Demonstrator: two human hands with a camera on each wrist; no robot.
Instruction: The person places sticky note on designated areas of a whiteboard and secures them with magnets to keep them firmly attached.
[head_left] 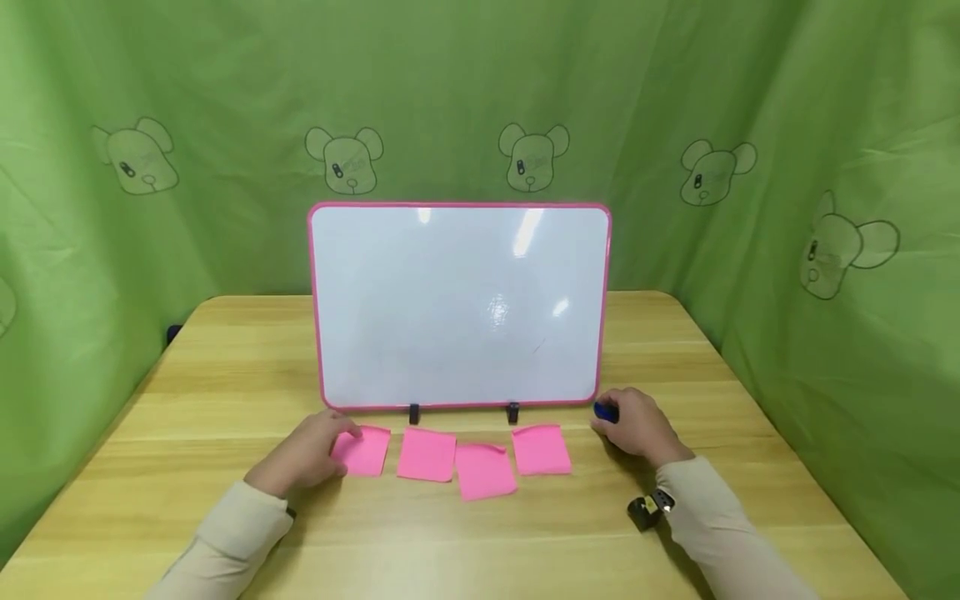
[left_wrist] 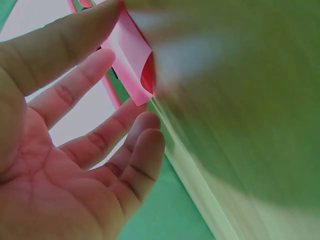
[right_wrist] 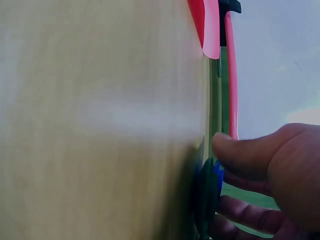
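Several pink sticky notes lie in a row on the table. My left hand is over the leftmost sticky note, thumb and a fingertip at its left side. That note shows a curled edge beside the loosely spread fingers in the left wrist view. My right hand, at the right of the row, has its thumb and fingers curled round a small blue object. In the right wrist view the blue object sits low by the tabletop, partly hidden by the hand; its kind is unclear.
A whiteboard with a pink frame stands upright behind the notes on small black feet. Other notes lie between the hands. The wooden table is surrounded by a green curtain with bear drawings.
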